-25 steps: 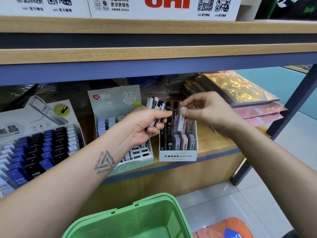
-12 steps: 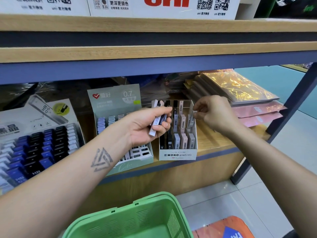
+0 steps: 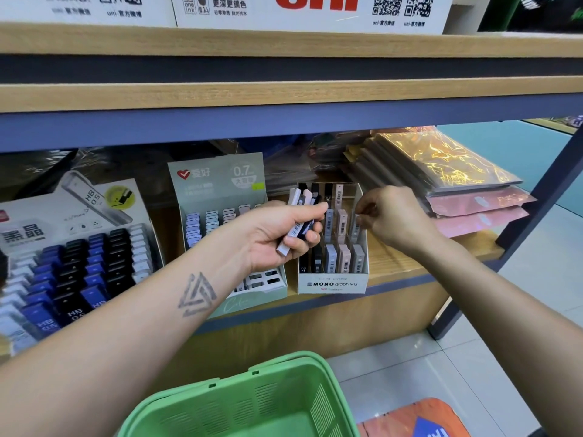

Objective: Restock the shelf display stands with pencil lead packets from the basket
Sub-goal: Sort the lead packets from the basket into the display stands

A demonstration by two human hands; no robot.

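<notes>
My left hand (image 3: pixel 271 234) grips a small bundle of pencil lead packets (image 3: pixel 298 212), white, black and grey, just left of the white MONO display stand (image 3: pixel 332 283) on the wooden shelf. That stand holds rows of black, grey and pink packets. My right hand (image 3: pixel 394 219) is at the stand's right side, fingertips curled and pinching a grey packet (image 3: pixel 356 228) in the right-hand column. The green basket (image 3: pixel 252 402) is below my arms; the part of its inside that shows holds nothing.
A green 0.7 lead display (image 3: pixel 217 178) stands left of the MONO stand, partly behind my left hand. A larger display of blue and black HB packets (image 3: pixel 79 263) fills the far left. Shiny wrapped packs (image 3: pixel 441 165) are stacked at the right. A dark shelf post (image 3: pixel 536 209) rises beyond them.
My right hand took a packet from the bundle in my left hand and carried it right and down to the stand's right column. My left hand lowered its bundle slightly.
</notes>
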